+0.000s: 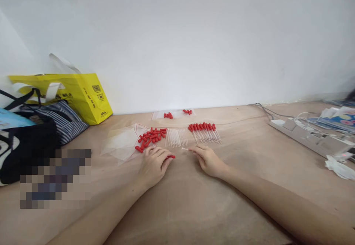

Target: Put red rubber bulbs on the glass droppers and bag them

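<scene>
My left hand (156,164) is closed on a red rubber dropper bulb (171,156), whose end sticks out past the thumb and fingers. Pinched between the fingertips of my right hand (208,159) is a thin clear dropper tube (185,149), its tip pointing at the left hand; a small gap separates the two parts. Beyond the left hand, a pile of loose red bulbs (151,138) lies on a clear zip bag (126,141). Beside it several bare tubes (177,138) lie in a row. Farther right is a row of droppers (205,131) with red bulbs fitted on their far ends.
Near the wall, another clear bag (176,115) shows two red clusters. At left stand a yellow bag (83,93), a striped pouch (65,121) and a black bag (30,145); a blurred patch lies before them. At right are a power strip (299,138), cables and a crumpled tissue (340,166).
</scene>
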`<control>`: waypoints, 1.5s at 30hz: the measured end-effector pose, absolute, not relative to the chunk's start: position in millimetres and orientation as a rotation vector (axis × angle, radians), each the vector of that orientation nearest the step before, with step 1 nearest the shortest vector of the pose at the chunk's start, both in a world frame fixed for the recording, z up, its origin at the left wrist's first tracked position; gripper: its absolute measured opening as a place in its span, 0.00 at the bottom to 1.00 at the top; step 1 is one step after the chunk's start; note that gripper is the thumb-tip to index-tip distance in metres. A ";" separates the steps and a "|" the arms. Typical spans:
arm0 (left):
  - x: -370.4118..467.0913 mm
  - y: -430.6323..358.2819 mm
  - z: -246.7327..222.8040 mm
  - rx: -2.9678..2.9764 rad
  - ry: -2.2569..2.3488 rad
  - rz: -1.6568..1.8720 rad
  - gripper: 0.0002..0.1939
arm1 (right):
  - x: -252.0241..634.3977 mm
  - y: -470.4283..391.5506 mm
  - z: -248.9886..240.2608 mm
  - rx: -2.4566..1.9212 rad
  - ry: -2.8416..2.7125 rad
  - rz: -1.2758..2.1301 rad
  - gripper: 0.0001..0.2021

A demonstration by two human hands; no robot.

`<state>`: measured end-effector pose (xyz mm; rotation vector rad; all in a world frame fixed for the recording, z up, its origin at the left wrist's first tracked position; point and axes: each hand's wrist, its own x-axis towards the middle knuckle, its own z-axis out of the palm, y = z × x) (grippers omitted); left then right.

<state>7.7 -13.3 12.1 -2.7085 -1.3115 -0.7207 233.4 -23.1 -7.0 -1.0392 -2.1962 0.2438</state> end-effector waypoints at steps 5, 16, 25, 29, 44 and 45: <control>13.8 -14.9 9.7 -2.728 -1.353 -0.800 0.08 | 223.0 -31.6 -5.9 -1.081 -2.205 0.218 0.13; 16.9 -15.4 8.8 -2.769 -1.348 -0.858 0.11 | 219.8 -32.5 -9.1 -1.045 -2.217 0.203 0.13; 18.4 -17.2 5.6 -2.802 -1.397 -0.976 0.10 | 221.1 -27.0 -13.7 -0.882 -2.266 0.062 0.17; 18.3 -19.0 5.2 -2.818 -1.347 -0.945 0.10 | 225.2 -23.9 -11.8 -0.843 -2.336 -0.124 0.20; 26.6 -24.0 5.5 -2.805 -1.225 -0.947 0.09 | 217.2 -25.1 -5.1 -0.788 -2.328 -0.212 0.12; 26.6 -24.1 5.6 -2.811 -1.220 -0.930 0.09 | 216.8 -24.9 -5.4 -0.788 -2.331 -0.204 0.12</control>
